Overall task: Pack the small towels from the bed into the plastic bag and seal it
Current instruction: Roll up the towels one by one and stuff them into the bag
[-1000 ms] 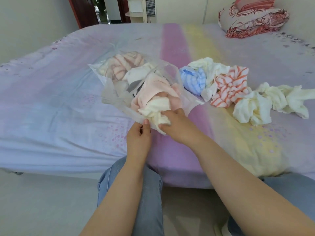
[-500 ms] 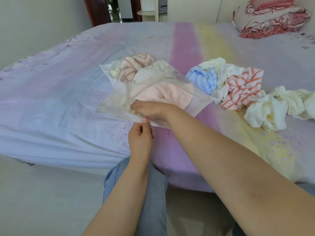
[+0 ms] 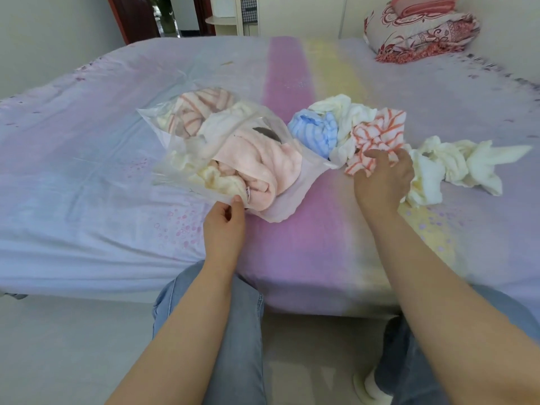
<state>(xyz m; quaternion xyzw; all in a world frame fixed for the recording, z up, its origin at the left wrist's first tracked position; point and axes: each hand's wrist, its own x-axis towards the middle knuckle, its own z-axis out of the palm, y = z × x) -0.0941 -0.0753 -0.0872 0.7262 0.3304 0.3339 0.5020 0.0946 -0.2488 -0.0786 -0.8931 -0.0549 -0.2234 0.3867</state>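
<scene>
A clear plastic bag [image 3: 292,197] lies open on the bed, stuffed with several small towels, a pink one [image 3: 263,159] at its mouth. My left hand [image 3: 225,226] pinches the bag's near rim. To the right, my right hand [image 3: 382,179] grips the orange-striped towel [image 3: 377,135] on the bed. A blue towel [image 3: 314,133], a white towel [image 3: 347,118] and cream towels [image 3: 455,165] lie loose around it.
The bed [image 3: 87,171] has a pastel sheet with pink and yellow stripes. A folded red-patterned quilt [image 3: 420,30] sits at the far right corner. My knees in jeans [image 3: 210,317] are against the bed's front edge. A doorway [image 3: 163,16] is behind.
My right hand has come out of the bag and moved right onto the orange-striped towel. The cream towel it pushed now sits inside the bag. My left hand stays on the rim.
</scene>
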